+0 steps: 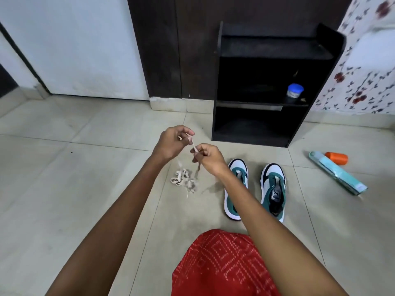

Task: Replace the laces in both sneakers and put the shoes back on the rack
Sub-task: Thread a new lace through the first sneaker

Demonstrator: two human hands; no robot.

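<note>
Head view: both hands [171, 144] [206, 155] pinch lace [193, 146]; sneakers [254, 189] before rack [275, 82]; jar [295, 90] on shelf.

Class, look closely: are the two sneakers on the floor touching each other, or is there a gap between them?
Apart. The head view shows a strip of bare floor tile between the left sneaker and the right sneaker along their whole length.

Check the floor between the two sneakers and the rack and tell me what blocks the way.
Nothing visible does. The left sneaker and right sneaker stand on bare tile in front of the rack. Its bottom shelf looks empty; a small jar sits at the right of the middle shelf. Both hands hold a lace.
</note>
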